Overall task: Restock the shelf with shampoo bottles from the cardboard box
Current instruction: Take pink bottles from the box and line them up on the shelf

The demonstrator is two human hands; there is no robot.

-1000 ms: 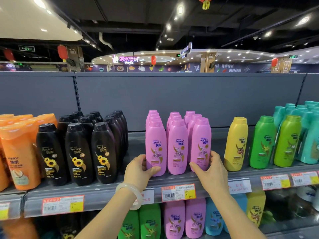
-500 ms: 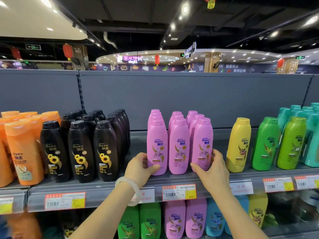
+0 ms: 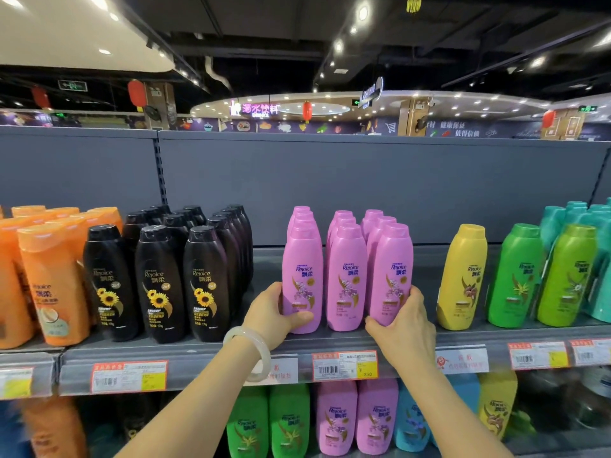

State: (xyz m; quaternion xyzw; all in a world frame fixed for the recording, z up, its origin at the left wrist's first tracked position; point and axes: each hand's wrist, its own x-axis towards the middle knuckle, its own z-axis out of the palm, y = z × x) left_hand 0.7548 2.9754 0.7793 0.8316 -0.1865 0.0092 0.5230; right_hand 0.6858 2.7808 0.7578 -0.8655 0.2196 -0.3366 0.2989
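Three rows of pink plastic shampoo bottles [image 3: 347, 276] stand upright on the grey metal shelf [image 3: 205, 358], each row running back toward the grey back panel [image 3: 363, 186], and both hands are on the front of the block. Left hand [image 3: 272, 314] cups the outer side of the front-left pink bottle [image 3: 302, 279], thumb curled across its lower front, fingers wrapped behind. Right hand [image 3: 405, 325] mirrors it on the front-right pink bottle [image 3: 391, 276], thumb low on the front, fingers curled round the right side. So the pink block sits squeezed between the two grips, the middle front bottle untouched. A pale jade-coloured bangle [image 3: 248, 352] rides the left wrist. Left of the block, black sunflower-label bottles [image 3: 158, 285], then orange bottles [image 3: 49, 285]; right of it, a yellow bottle [image 3: 463, 279] and green bottles [image 3: 515, 279]. An orange-edged price tag [image 3: 345, 365] sits on the shelf lip below.
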